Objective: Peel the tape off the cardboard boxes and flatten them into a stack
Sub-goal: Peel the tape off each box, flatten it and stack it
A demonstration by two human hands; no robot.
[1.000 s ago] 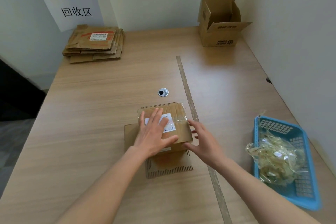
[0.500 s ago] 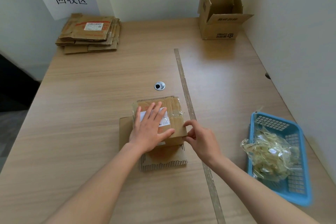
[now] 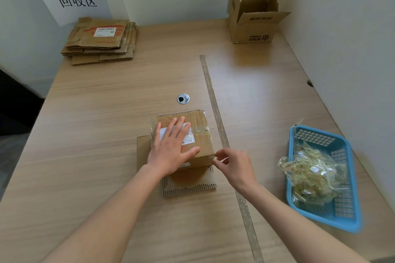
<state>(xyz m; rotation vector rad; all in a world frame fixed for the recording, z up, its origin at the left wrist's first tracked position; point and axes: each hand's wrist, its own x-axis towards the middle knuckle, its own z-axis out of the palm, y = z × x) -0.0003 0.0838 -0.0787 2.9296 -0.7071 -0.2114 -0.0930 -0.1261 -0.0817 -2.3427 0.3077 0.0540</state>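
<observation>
- Left hand (image 3: 171, 151) lies flat, fingers straight, pressing on the taped box (image 3: 201, 134) mid-table.
- Under that palm: brown cardboard, white label (image 3: 188, 139), glossy clear tape (image 3: 199, 129) across the top.
- Right hand (image 3: 234, 166) pinches at the box's near right corner; what it pinches is unclear.

A taped box (image 3: 192, 132) is sitting near the middle of the tabletop (image 3: 96, 134), on top of flat cardboard pieces (image 3: 188, 183). A stack of flattened boxes (image 3: 100, 40) is lying in the far left corner. An opened box (image 3: 254, 13) is standing in the far right corner. A basket (image 3: 342, 209) is resting at the right edge, and a heap of tape (image 3: 312, 175) is lying in it.
</observation>
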